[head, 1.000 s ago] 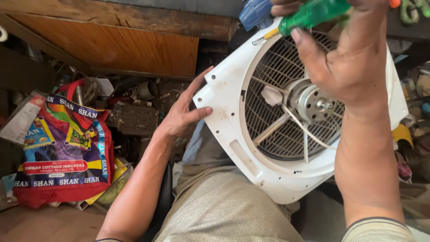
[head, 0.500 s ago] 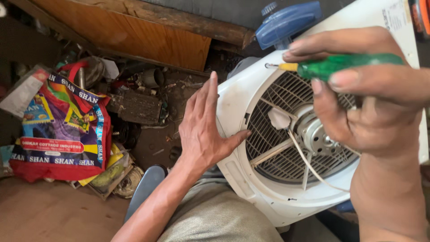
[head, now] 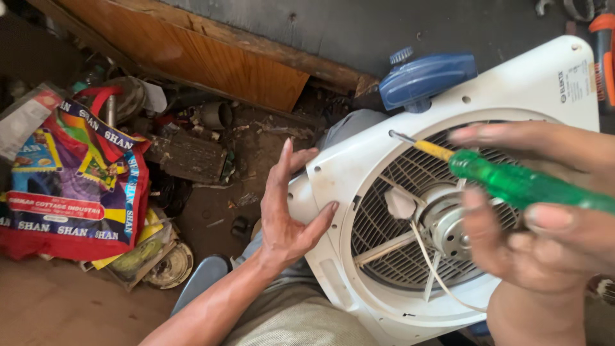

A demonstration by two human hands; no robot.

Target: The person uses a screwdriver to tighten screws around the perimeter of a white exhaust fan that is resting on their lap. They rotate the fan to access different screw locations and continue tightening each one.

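Note:
A white square fan housing (head: 525, 83) with a round grille and a metal motor (head: 448, 224) at its centre rests tilted on my lap. My left hand (head: 285, 211) lies against the housing's left edge, fingers spread, thumb on the white plastic. My right hand (head: 544, 218) is close to the camera and blurred, and it grips a green-handled screwdriver (head: 519, 182). The screwdriver's metal tip touches the housing near a screw hole at the upper left of the grille. A white wire runs from the motor across the grille.
A blue plastic part (head: 426, 77) sits behind the housing's top edge. A colourful printed bag (head: 70, 186) lies at the left among scrap parts on the dirt floor. A wooden board (head: 192, 57) leans along the back. Orange tools (head: 602, 51) hang at the upper right.
My left hand has slid from gripping the housing's edge to resting open against it. The view has dropped and moved in closer. The screwdriver tip has come down onto the housing's upper left.

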